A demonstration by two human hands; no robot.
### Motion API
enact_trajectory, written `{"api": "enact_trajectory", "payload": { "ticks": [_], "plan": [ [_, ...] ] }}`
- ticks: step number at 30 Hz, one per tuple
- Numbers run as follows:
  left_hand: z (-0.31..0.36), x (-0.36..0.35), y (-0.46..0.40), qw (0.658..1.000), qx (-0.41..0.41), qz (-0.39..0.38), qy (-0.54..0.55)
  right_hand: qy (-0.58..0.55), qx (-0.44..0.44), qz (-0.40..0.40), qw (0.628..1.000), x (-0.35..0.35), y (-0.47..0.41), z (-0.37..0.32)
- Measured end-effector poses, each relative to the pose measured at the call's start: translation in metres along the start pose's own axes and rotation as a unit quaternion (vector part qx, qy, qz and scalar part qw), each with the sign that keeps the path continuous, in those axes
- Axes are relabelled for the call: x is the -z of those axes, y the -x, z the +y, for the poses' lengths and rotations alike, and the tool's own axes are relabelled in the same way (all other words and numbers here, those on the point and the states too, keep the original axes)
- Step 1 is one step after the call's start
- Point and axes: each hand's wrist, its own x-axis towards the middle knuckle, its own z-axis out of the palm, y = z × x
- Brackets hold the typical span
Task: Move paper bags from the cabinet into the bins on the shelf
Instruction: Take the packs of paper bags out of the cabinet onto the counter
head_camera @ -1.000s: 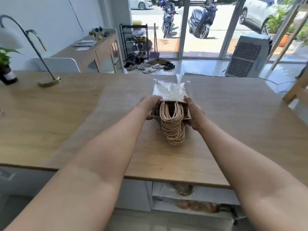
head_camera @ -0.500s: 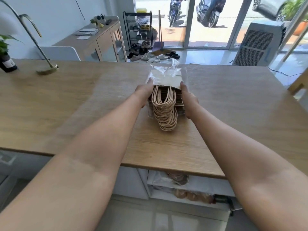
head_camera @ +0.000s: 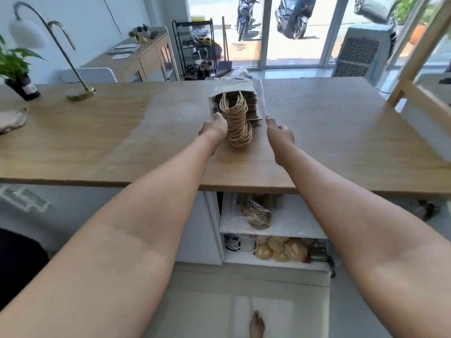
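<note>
A bundle of brown paper bags [head_camera: 249, 106] with twisted paper handles [head_camera: 238, 125] lies on the wooden table [head_camera: 97, 142], inside a clear plastic wrap [head_camera: 240, 75] that is open towards me. My left hand [head_camera: 214, 129] pinches the wrap's near left edge beside the handles. At the near right edge, my right hand [head_camera: 279, 132] pinches the same wrap. Under the table, the open cabinet [head_camera: 288, 230] holds another wrapped bundle of paper bags [head_camera: 257, 212] on its upper shelf. No bins are in view.
A bent brass lamp [head_camera: 80, 93] and a potted plant [head_camera: 17, 69] stand at the table's far left. A wooden shelf frame [head_camera: 415, 69] rises at the right. The cabinet's lower shelf holds tan packets [head_camera: 280, 250]. My bare foot [head_camera: 256, 325] is on the floor.
Both hands have slid back from the bundle's sides to its near end and now pinch the plastic wrap. The view has tilted down, showing the cabinet shelves.
</note>
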Motion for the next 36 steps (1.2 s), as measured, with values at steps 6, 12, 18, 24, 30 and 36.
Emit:
{"api": "enact_trajectory", "payload": {
  "ticks": [6, 12, 18, 24, 30, 36],
  "plan": [
    [-0.055, 0.021, 0.071, 0.949, 0.026, -0.236, -0.205, 0.049, 0.005, -0.021, 0.999, 0.031, 0.064, 0.033],
    [-0.098, 0.012, 0.094, 0.903, 0.060, -0.293, -0.308, 0.128, -0.017, -0.051, 0.990, 0.054, 0.088, 0.077],
    [-0.143, -0.021, 0.093, 0.927, 0.049, -0.235, -0.290, 0.195, -0.035, -0.074, 0.977, 0.071, 0.093, 0.133],
    [-0.200, -0.067, 0.068, 0.955, 0.048, -0.176, -0.234, 0.258, -0.069, -0.056, 0.962, 0.081, 0.065, 0.202],
    [-0.249, -0.118, 0.018, 0.987, 0.014, -0.033, -0.159, 0.245, -0.082, 0.025, 0.966, 0.060, 0.009, 0.247],
    [-0.260, -0.161, -0.055, 0.994, 0.000, -0.002, -0.112, 0.096, -0.169, 0.053, 0.979, 0.036, -0.058, 0.270]
  ]
}}
